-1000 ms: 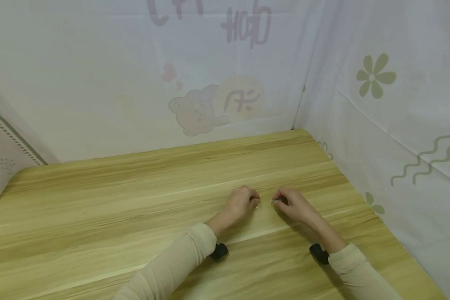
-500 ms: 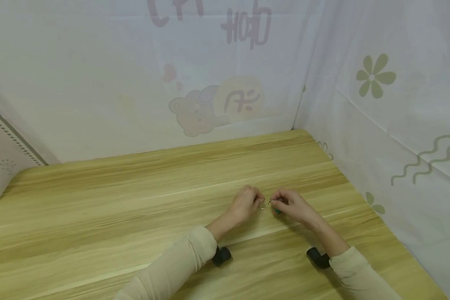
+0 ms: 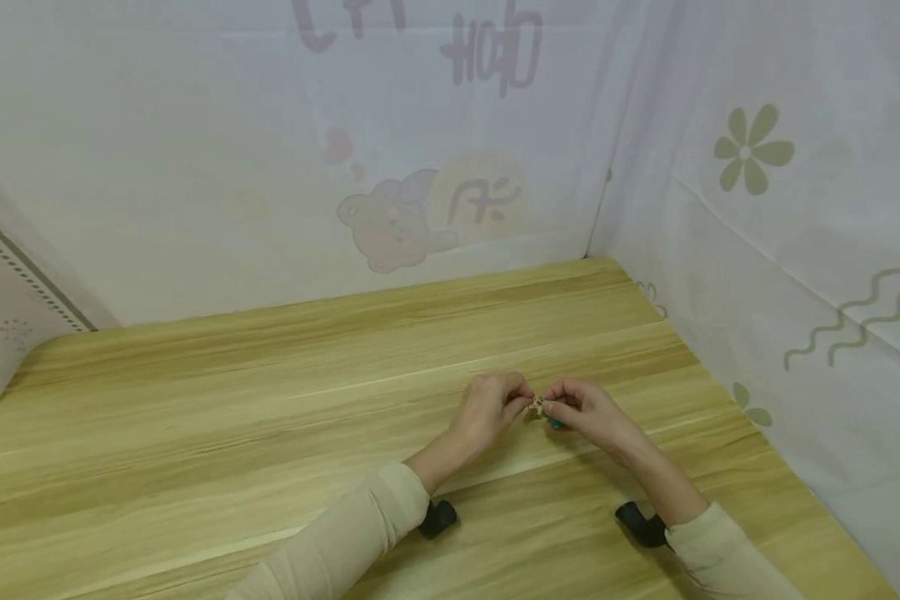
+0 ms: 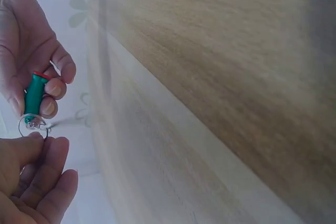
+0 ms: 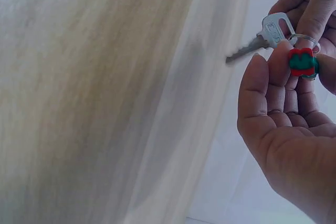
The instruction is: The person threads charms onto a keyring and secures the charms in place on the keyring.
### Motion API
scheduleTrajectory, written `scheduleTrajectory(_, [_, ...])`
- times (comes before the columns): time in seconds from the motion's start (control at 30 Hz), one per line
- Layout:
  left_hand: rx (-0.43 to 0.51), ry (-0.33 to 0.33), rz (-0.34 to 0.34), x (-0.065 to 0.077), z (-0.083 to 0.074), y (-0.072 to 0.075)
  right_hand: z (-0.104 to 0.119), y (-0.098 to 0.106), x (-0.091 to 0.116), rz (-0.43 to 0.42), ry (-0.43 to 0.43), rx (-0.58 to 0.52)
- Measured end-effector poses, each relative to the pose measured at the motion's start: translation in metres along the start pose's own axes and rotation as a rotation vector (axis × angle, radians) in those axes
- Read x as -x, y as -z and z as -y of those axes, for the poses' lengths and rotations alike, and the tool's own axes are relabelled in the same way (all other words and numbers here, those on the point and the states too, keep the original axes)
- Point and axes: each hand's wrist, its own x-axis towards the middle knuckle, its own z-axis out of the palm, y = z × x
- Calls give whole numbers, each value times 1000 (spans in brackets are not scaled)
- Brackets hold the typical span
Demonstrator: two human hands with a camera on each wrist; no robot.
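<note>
Close together above the table, my two hands meet. Thumb and fingertips of my left hand (image 3: 487, 408) pinch a thin metal key ring (image 4: 21, 125). A silver key (image 5: 273, 31) hangs at this ring in the right wrist view, its blade pointing away from the fingers. My right hand (image 3: 588, 414) holds a small green charm with red ends (image 4: 34, 95) between thumb and fingers. Small metal links (image 4: 34, 124) at the charm's end lie against the ring; whether they are joined cannot be made out.
A wood-grain table (image 3: 270, 400) spreads under both hands. White printed cloth walls (image 3: 195, 167) rise along its back and sides. Black wrist cameras (image 3: 440, 518) sit at both wrists, just above the tabletop.
My hands have come together, the left moving right, so the ring now meets the charm's metal end. The green charm shows more below the right fingers than a second ago.
</note>
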Motion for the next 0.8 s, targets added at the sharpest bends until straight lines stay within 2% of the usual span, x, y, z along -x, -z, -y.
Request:
scheduleTrajectory(0.17, [-3,-16,-19,1,0,1,2,-1,1,-5,5,1])
scheduleTrajectory(0.47, [-54,-62,-29,3,-3,3,4,-4,1,17,71,17])
scheduleTrajectory(0.8, [-172,-174,-95,5,-3,2,2,-8,0,12,105,-5])
